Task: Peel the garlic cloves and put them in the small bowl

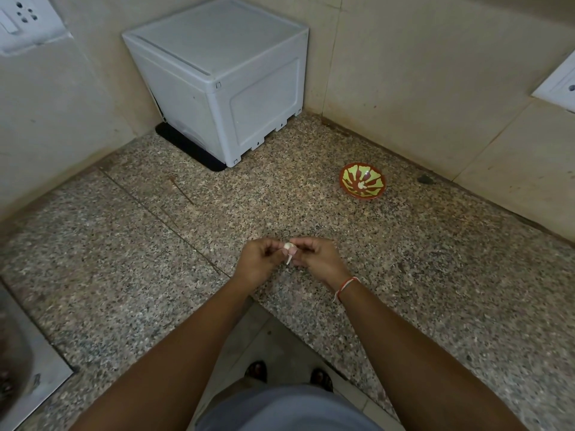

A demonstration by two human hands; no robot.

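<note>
A white garlic clove (289, 247) is pinched between my left hand (259, 262) and my right hand (315, 257), just above the speckled granite counter (155, 259) near its inner corner edge. A thin strip of skin hangs down from the clove. Both hands have their fingers curled round it. The small bowl (362, 181), red-brown with a yellow-green pattern, stands on the counter to the far right of my hands, near the wall. I cannot tell what lies inside it.
A white plastic box (224, 79) stands on a black mat in the counter's back corner. A steel sink (21, 353) shows at the lower left. Wall sockets (21, 20) sit at the upper left and right edge. The floor and my feet show below.
</note>
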